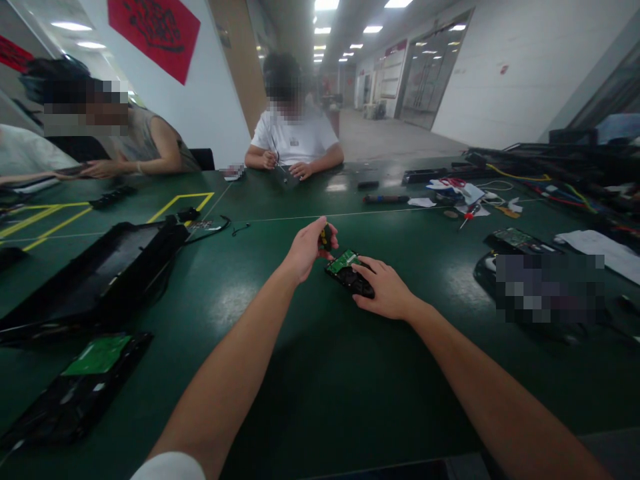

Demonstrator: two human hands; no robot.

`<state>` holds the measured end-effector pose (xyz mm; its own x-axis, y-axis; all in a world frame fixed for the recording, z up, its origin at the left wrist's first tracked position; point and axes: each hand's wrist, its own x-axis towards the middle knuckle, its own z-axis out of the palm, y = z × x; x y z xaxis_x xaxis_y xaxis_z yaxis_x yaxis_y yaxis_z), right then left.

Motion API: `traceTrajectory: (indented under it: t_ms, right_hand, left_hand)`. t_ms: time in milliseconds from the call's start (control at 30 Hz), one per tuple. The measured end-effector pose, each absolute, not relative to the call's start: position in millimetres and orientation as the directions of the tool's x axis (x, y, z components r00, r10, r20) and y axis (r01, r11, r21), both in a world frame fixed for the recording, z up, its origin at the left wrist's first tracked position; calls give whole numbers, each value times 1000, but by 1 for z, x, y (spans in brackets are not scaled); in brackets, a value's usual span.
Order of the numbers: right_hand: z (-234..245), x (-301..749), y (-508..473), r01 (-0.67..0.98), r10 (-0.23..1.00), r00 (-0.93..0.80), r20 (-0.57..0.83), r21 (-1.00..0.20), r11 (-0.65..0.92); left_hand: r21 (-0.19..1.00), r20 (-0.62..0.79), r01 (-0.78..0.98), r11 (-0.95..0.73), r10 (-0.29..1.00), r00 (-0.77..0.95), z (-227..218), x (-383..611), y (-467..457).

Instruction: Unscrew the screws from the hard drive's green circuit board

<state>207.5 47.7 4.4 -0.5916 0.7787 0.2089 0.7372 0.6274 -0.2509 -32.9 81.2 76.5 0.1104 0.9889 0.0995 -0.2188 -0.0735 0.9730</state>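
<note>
My left hand (304,250) is closed around a black-and-yellow screwdriver (325,237), held by its handle just above a small black device. Its tip is too small to make out. A green circuit board (345,261) shows at the far end of that black device (356,283), which lies flat on the table. My right hand (387,287) grips the device from the right, with fingers over its top and the thumb along its near edge.
On the green table (310,373), a long black housing (100,273) and another black unit with a green board (97,355) lie left. Cables (540,177), a red screwdriver (469,213) and device parts (520,240) lie right. A person (295,137) sits opposite; others sit at left.
</note>
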Motion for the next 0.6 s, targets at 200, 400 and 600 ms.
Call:
traceTrajectory:
  t_ms: [200, 400, 600]
  right_hand:
    - [4, 208, 48, 729, 775, -592, 222, -263, 632]
    - [4, 208, 47, 736, 782, -586, 212, -264, 624]
    - [4, 208, 47, 740, 783, -585, 212, -255, 622]
  left_hand:
    - [987, 121, -126, -104, 982, 144, 84, -36, 76]
    - [992, 107, -88, -95, 984, 145, 91, -46, 74]
    - [967, 51, -254, -6, 984, 171, 90, -43, 74]
